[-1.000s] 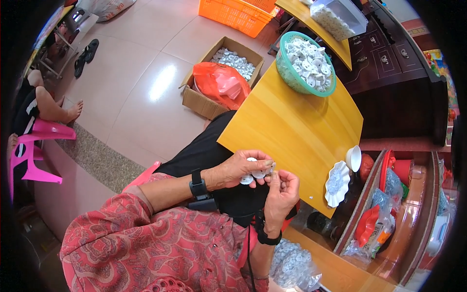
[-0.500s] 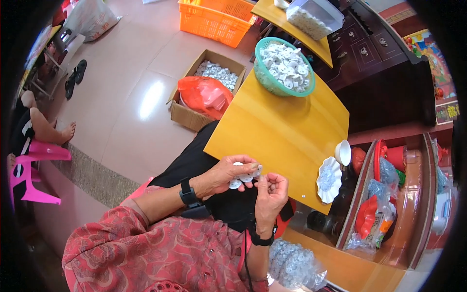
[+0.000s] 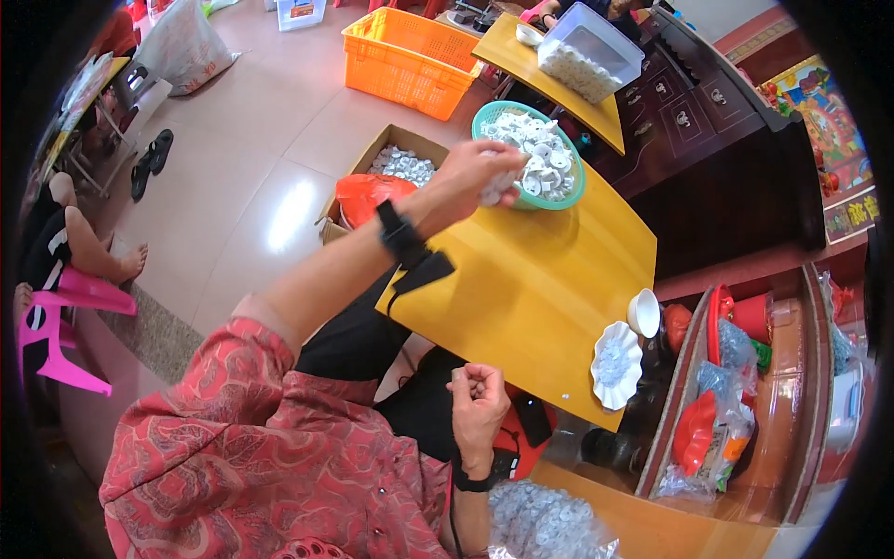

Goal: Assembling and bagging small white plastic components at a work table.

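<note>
My left grip [image 3: 463, 177] clasps white discs [image 3: 495, 191], too blurred to count, at the left rim of one green basket [image 3: 557, 205]. Well nearer me than the basket, my right grip [image 3: 478, 407] is curled; I cannot tell whether around anything. One yellow worktop [image 3: 559, 279] carries the basket.

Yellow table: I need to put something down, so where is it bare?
The broad middle of the yellow table is bare, between the green basket at the far end and the scalloped white dish at the near right corner. Crowded: around the basket, where the left hand holds white pieces, and around the dish, with a white bowl beside it.
</note>
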`<state>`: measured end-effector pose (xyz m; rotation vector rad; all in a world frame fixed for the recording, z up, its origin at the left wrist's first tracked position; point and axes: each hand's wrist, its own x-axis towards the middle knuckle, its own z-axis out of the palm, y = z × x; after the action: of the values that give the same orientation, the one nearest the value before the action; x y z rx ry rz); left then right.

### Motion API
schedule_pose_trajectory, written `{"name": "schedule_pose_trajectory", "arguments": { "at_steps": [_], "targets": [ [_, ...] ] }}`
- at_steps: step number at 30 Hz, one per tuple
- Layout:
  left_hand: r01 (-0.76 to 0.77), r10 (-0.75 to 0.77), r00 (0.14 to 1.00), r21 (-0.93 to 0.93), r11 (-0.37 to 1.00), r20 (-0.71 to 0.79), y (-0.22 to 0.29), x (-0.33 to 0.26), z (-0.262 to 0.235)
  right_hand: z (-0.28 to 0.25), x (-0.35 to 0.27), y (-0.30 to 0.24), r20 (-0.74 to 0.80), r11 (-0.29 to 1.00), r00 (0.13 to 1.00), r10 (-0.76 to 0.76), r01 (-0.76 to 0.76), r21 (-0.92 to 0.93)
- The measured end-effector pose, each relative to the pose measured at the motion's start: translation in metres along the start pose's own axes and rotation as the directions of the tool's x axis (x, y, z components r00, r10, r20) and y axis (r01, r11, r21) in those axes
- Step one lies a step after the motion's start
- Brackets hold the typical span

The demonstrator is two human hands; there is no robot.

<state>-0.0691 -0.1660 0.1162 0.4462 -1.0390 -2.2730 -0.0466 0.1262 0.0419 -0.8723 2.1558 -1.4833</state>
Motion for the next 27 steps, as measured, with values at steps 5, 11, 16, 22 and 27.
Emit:
{"name": "schedule_pose_trajectory", "arguments": {
  "at_steps": [5,11,16,22,27],
  "targets": [
    [-0.248,0.314,0.946,0.447,0.859,-0.079,0.004,0.089,0.011,0.005,-0.006,0.004,0.028,0.999,0.999,0.024,-0.023,-0.022],
    [-0.231,0.580,0.813,0.879,0.416,-0.061,-0.015,0.131,0.011,0.002,-0.011,0.008,0.043,0.998,0.999,0.020,-0.018,-0.057],
    [-0.431,0.636,0.770,0.770,0.470,0.043,-0.021,0.136,0.016,0.002,-0.008,0.013,0.025,0.999,1.000,-0.005,0.007,-0.053],
    [-0.378,0.459,0.888,0.508,0.774,-0.039,-0.006,0.117,0.002,0.006,-0.007,0.015,0.031,0.998,0.999,0.013,-0.011,-0.061],
    [-0.434,0.444,0.880,0.096,0.896,-0.168,0.012,0.084,-0.053,0.011,-0.008,0.016,0.070,0.996,0.997,0.013,-0.007,-0.093]
  ]
}}
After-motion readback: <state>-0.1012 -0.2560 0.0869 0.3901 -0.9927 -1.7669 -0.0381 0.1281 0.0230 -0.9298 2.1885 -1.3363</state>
